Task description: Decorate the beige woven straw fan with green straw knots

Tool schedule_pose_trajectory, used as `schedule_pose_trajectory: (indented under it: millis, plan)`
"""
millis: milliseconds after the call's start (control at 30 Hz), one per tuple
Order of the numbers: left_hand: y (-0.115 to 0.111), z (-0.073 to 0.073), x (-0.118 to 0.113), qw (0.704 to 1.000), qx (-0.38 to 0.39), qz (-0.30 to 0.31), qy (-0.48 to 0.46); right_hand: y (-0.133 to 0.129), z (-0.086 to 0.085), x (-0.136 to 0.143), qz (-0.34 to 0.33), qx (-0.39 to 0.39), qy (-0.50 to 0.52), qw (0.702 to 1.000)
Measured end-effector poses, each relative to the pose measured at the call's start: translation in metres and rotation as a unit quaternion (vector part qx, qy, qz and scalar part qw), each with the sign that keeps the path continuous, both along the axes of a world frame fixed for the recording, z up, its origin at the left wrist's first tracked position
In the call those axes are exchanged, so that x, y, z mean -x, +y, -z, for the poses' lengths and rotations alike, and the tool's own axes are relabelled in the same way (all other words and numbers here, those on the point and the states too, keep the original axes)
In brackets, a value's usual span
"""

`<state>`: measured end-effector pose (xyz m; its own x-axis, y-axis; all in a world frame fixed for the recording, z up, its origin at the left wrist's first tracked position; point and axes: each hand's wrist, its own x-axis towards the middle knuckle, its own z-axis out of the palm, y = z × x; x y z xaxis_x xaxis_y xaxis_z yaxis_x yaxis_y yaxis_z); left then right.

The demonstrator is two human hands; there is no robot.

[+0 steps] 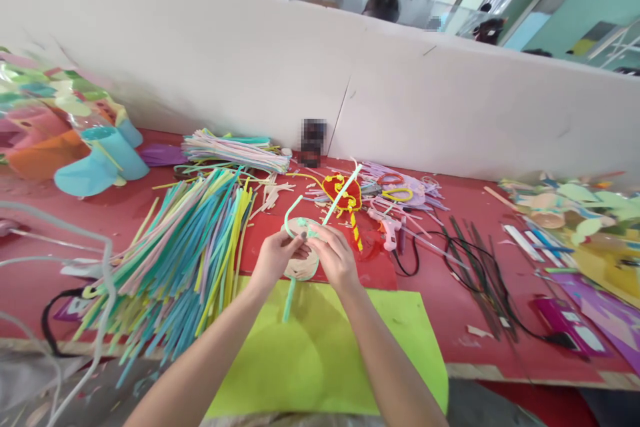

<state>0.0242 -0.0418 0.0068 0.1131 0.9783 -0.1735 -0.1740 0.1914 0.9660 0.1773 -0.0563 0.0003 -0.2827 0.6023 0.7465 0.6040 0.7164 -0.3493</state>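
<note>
My left hand (281, 251) and my right hand (336, 257) meet over the middle of the table. Both have their fingers pinched on a pale green pipe cleaner (293, 211), whose curled end rises above the left fingers. A lighter, straight strip (343, 193) slants up from the right fingers. Just beneath the hands lies a round cream piece (303, 268) with green bits on it. Below it a green stem (289, 300) points toward me over a lime-green sheet (325, 347). Fingers hide the spot where the pieces join.
Left of my hands spreads a big bundle of coloured pipe cleaners (190, 247), with another bundle (235, 150) behind. A red and yellow pipe-cleaner piece (343, 191) and a glue gun (389, 228) lie beyond my right hand. Black cable (487, 280) runs right. A white partition (425, 107) stands behind.
</note>
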Motion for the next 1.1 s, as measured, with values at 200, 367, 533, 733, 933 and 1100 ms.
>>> schedule_pose_trajectory:
  millis: [200, 367, 533, 733, 933, 1100]
  plan:
    - [0.031, -0.002, 0.002, 0.997, -0.045, -0.067, 0.008, 0.01, -0.012, -0.002, 0.133, -0.044, 0.194, 0.971]
    - [0.042, -0.005, -0.007, 0.993, -0.068, -0.097, -0.004, 0.026, -0.008, 0.003, 0.188, 0.069, 0.346, 0.916]
    - [0.042, 0.006, -0.014, 0.997, -0.058, -0.043, -0.002, 0.039, 0.002, 0.006, 0.074, 0.297, 0.364, 0.879]
    - [0.041, 0.018, -0.017, 0.998, -0.06, -0.019, -0.007, 0.038, 0.011, 0.008, 0.111, 0.323, 0.398, 0.851]
    - [0.039, 0.021, -0.016, 0.995, -0.1, -0.012, 0.029, 0.033, 0.02, 0.007, 0.078, 0.343, 0.445, 0.823]
    - [0.038, 0.022, -0.015, 0.986, -0.139, -0.022, 0.085, 0.03, 0.022, 0.008, 0.078, 0.33, 0.485, 0.806]
